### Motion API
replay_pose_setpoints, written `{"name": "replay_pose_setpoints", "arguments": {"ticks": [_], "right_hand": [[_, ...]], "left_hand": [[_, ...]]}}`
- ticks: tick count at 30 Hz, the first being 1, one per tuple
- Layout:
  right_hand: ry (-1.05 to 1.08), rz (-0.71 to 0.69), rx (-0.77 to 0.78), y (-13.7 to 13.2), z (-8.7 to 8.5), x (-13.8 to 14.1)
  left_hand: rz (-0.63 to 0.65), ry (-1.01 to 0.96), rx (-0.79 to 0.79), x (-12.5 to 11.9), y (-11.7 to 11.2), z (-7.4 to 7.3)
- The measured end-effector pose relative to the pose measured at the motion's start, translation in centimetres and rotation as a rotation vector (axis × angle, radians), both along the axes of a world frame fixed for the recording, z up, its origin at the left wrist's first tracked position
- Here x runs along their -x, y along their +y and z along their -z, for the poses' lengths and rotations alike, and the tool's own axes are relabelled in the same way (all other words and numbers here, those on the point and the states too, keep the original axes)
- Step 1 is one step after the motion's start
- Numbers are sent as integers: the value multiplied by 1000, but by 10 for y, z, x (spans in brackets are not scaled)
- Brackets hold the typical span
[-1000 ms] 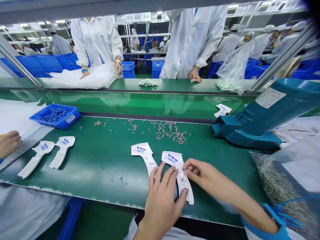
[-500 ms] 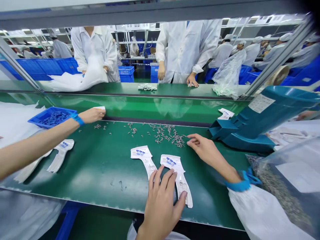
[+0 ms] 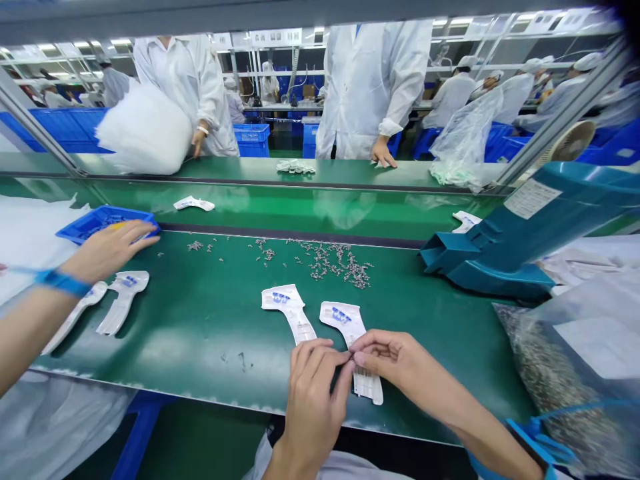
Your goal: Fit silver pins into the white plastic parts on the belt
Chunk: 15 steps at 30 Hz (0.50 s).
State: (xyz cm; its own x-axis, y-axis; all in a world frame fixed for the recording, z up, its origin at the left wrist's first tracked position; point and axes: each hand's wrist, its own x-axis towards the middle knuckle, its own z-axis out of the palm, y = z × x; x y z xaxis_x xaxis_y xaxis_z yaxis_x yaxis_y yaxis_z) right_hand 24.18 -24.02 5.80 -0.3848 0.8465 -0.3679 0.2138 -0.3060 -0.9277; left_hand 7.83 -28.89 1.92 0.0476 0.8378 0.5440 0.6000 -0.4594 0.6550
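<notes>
- Currently, both hands work over the near edge of the green bench. The left hand and right hand meet fingertip to fingertip above the narrow lower end of a white plastic shell.
- Right grip: thumb and forefinger are pinched closed. Whatever sits between them is too small to make out.
- Left grip: the fingers are curled, with the tips at the shell's stem. I cannot tell whether they clamp it or only steady it.
- The shell lies flat on the bench, blue marking up, with its stem partly hidden under the fingers. A second shell lies just beside it on the left, untouched.
- A scatter of small metal parts lies farther back on the bench, well apart from the hands.
- Judged step: seating a small piece into the stem of the right-hand shell.
- The next move calls for a fine, steady pinch, with the shell held so it does not slide.
- To the left, a co-worker's hand reaches at a blue tray, with two more shells near it.
- To the right sit a teal chute and a clear bag of metal parts.
</notes>
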Motion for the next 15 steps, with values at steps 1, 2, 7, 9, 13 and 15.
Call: {"name": "replay_pose_setpoints", "arguments": {"ticks": [1,2,7,9,13,15], "right_hand": [[9,12,12,0,1,-1],[11,20,22,0,2,-1],[-35,-69,-1,-2,-1,-4],[-94,-105,-76,-1,-6,-8],[-364,-170,-245,5,-15,-23],[-499,-244,-281,7,-17,-28]], "left_hand": [[-6,-2,-14,0,0,0],[-11,-3,-30,0,0,0],[-1,6,-82,0,-2,1],[23,19,-67,0,-3,2],[76,139,37,0,-3,2],[86,227,84,-1,-2,2]]}}
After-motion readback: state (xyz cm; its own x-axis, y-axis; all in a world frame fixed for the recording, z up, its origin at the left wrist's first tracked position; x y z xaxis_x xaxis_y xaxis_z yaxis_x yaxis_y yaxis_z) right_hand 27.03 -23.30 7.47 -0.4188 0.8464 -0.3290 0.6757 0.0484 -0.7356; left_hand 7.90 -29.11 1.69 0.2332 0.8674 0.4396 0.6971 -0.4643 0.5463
